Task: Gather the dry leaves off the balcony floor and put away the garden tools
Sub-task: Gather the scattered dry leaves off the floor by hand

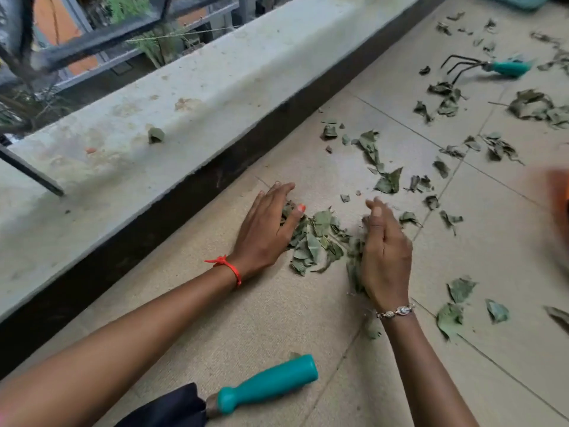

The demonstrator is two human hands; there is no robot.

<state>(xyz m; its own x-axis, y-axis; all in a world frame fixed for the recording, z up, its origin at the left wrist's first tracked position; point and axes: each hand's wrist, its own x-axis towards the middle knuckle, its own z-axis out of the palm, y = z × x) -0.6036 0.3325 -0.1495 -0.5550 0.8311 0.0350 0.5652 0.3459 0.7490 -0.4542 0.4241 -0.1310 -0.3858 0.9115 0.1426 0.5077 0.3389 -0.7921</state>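
A small pile of dry green leaves (317, 241) lies on the beige tiled floor between my two hands. My left hand (268, 229) lies flat on the floor, fingers straight, its thumb side against the pile's left edge. My right hand (385, 245) stands on its edge with straight fingers against the pile's right side. Several loose leaves (388, 180) are scattered farther out and to the right. A teal-handled trowel (264, 386) lies near me, its dark blade partly behind my left arm. A teal-handled hand rake (489, 67) lies at the far right.
A low concrete ledge (184, 97) with a dark base runs along the left, with railing bars and plants beyond it. One leaf (156, 134) sits on the ledge. A teal basket (523, 0) shows at the top right edge. A blurred orange shape (557, 198) is at the right edge.
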